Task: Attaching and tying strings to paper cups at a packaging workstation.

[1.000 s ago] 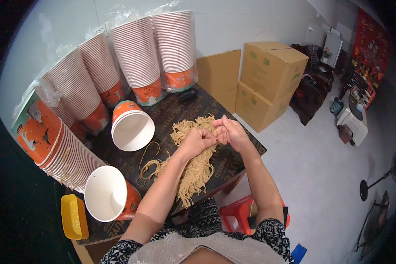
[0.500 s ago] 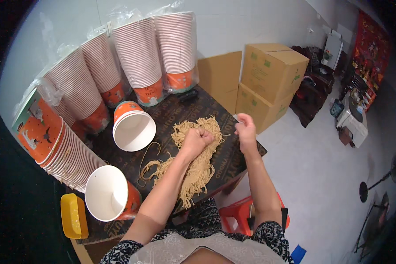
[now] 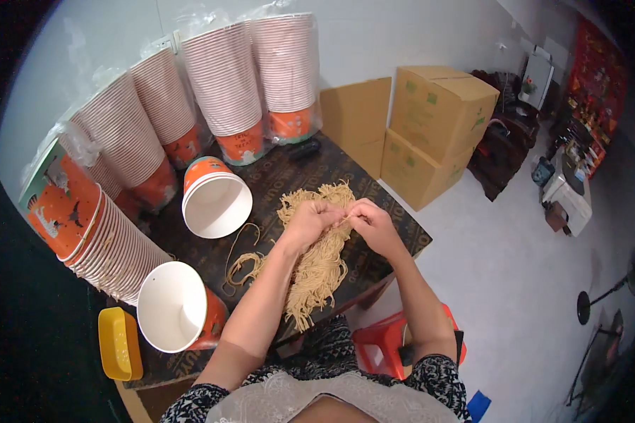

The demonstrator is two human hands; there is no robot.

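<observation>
A loose bundle of tan cords [image 3: 317, 278] lies across the dark table in front of me. Over its upper part, my left hand [image 3: 309, 224] is closed in a pinch. My right hand [image 3: 375, 227] meets it from the right, thumb and fingers pinched too. A thin strand runs at the fingertips of both hands, which nearly touch; its ends are hidden. Left of the bundle, a few cords [image 3: 243, 271] trail in loops. Beyond them a white-lined orange paper bucket [image 3: 217, 206] lies tipped, with another bucket [image 3: 171, 310] nearer me, its mouth facing up.
Tall stacks of orange buckets [image 3: 222, 84] in clear plastic line the wall. An unwrapped stack [image 3: 120, 247] leans at the left, by a yellow plastic tray [image 3: 118, 345]. Cardboard boxes [image 3: 437, 127] stand beyond the table [image 3: 374, 268]; a red stool [image 3: 377, 349] is below its right side.
My right hand has moved left from beyond the bundle's right side to my left hand, and its fingers now pinch the strand. My left hand stays over the bundle.
</observation>
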